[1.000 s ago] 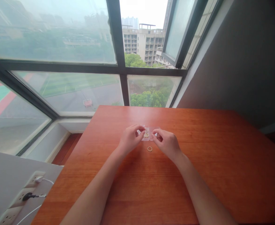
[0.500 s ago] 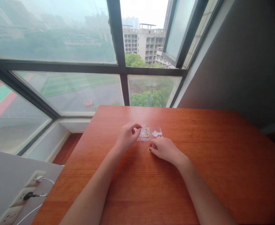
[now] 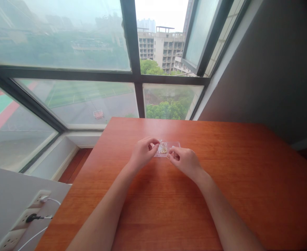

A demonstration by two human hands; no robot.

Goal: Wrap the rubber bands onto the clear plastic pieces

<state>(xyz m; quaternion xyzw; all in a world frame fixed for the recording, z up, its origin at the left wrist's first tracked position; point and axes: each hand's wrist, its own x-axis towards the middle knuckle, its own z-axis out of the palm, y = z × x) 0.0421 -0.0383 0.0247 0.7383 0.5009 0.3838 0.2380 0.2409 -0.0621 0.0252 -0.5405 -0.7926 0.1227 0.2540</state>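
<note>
A small clear plastic box lies on the wooden table, its flat lid-like half spread out to the right. Several gold-coloured rings sit inside the left half. My left hand is at the box's left side, thumb and forefinger pinched at its rim. My right hand is closed in a pinch at the near edge, between the two halves. The gold ring in its fingertips is mostly hidden now, and this hand also covers most of the right half.
The reddish-brown table runs up to a dark-framed window. A dark wall rises to the right. At lower left, plugs and white cables come from wall sockets.
My right hand has moved forward from the table in front of the box to the box's near edge, carrying the ring. My left hand has stayed nearly still.
</note>
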